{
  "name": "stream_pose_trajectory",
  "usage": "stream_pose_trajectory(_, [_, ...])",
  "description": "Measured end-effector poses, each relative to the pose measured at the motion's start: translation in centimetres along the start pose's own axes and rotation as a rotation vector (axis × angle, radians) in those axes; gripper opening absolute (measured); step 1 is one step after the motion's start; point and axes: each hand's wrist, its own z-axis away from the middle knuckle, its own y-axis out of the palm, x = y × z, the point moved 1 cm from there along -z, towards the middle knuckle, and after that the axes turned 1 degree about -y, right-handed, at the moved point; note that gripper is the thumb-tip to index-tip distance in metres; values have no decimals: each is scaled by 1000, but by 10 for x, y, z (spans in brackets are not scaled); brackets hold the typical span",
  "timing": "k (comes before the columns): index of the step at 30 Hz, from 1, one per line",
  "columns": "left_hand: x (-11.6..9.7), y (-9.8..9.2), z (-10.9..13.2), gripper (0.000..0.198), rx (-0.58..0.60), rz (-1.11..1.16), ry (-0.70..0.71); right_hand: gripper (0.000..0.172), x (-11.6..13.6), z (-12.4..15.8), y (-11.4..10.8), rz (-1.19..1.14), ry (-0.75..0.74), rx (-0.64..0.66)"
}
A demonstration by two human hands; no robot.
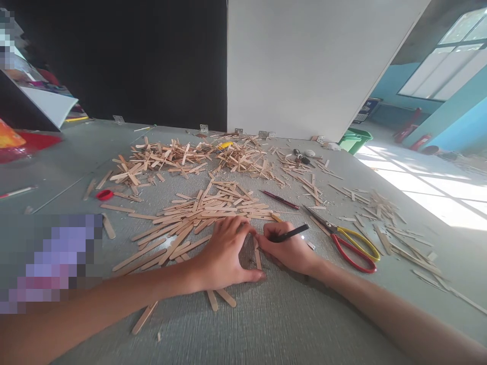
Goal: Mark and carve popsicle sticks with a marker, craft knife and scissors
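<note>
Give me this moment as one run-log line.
left hand: open beside wooden stick; right hand: black pen-like tool in grip; scissors: lying right of right hand; loose sticks: heaped beyond hands

One camera, worn on the person's head, looks forward and down across the table (243, 329). The left arm (114, 310) and right arm (388, 309) reach in from the bottom corners. The left hand (228, 251) and right hand (291, 251) meet just below the middle of the frame, near enough for single fingers to be told apart. The wide view runs past the sticks (228, 209) to a black panel (133, 56) and a white panel (300, 61) across the far side. At the right it looks beyond the table's edge to a sunlit floor (414, 177) and, farther off, a window (443, 68). The table's far edge slopes slightly down to the right.
</note>
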Motion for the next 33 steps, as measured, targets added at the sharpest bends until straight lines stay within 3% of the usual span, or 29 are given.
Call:
stream_pose_trajectory(18, [2,0,1,70,-14,0,6,38,2,2,-1,32,-88,33])
stream_pose_trajectory(33, [5,3,2,71,-52,7,37,38,-6,1,1,37,-60,16])
